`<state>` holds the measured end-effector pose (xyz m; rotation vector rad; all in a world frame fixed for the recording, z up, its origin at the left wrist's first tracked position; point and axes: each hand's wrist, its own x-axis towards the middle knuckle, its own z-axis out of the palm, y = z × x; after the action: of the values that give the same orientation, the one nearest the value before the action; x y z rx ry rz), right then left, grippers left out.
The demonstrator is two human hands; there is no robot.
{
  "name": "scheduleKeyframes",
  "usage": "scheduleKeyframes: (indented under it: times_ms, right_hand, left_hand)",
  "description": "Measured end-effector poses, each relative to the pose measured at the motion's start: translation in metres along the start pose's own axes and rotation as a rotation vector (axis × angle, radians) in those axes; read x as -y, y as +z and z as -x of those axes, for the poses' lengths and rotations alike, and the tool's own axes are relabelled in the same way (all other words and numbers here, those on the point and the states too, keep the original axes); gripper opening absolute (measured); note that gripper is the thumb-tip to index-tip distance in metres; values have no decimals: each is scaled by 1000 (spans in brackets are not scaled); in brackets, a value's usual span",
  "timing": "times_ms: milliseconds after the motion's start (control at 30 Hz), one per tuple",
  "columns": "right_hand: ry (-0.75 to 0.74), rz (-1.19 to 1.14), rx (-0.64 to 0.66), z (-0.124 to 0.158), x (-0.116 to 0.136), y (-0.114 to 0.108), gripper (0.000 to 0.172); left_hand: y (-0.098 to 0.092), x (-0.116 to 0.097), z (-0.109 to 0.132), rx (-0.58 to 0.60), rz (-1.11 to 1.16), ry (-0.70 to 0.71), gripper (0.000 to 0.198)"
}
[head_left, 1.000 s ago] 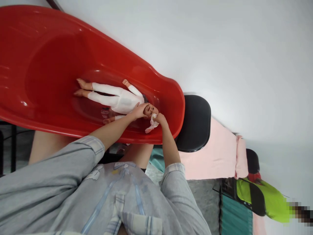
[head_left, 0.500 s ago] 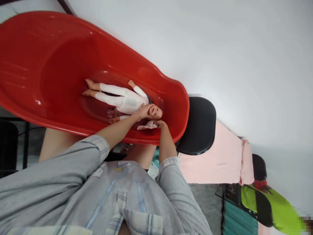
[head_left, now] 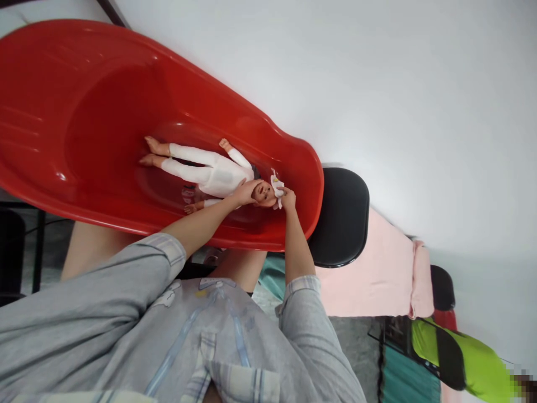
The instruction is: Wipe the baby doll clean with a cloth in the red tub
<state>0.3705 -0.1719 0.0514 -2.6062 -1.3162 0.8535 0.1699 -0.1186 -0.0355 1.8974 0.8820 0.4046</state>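
Observation:
A baby doll point(head_left: 224, 170) with a white cloth body lies on its back in a red baby bathtub point(head_left: 302, 173), its feet to the left and its bald head to the right. My left hand point(head_left: 246, 193) is wrapped around the doll at the neck, with the thumb near the chin. Pinched in my right hand point(head_left: 287, 200) is a small white and pink cloth point(head_left: 277, 187), which touches the crown of the doll's head. Some of the right fingers are hidden behind the cloth.
A black chair seat point(head_left: 344, 218) adjoins the tub's right end. Beyond it is a surface with a pink cover point(head_left: 381, 268). Farther right, a person in a bright green top point(head_left: 478, 358) sits on a black chair. A white wall point(head_left: 377, 84) runs along the tub's far side.
My right hand has lifted the cloth from beside the doll's head, up and right, onto the crown. My left hand stays at the doll's neck.

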Motion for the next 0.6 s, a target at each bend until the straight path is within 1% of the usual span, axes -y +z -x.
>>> scheduleKeyframes:
  times_ms: [67,133,267,333,400,500,600]
  right_hand:
    - [8,-40,23,-10,5,1,68]
    - [21,-78,46,-20,11,5,68]
    - [65,-173,86,-36,19,14,52]
    - [100,-220,141,-41,20,17,41]
    - [172,-294,230,-44,18,19,34]
    - [283,-414,345,-48,11,20,32]
    - [305,-434,357,-48,3,22,30]
  left_hand:
    - [0,-1,0,3,-18,-17,100]
    - [1,-3,-1,5,-36,-33,100]
    - [1,-5,0,32,-70,-60,103]
    - [0,-5,2,44,-77,-69,106]
    - [0,-3,3,49,-76,-59,107]
    - [1,0,3,37,-73,-42,107]
    - [2,2,2,25,-67,-37,106]
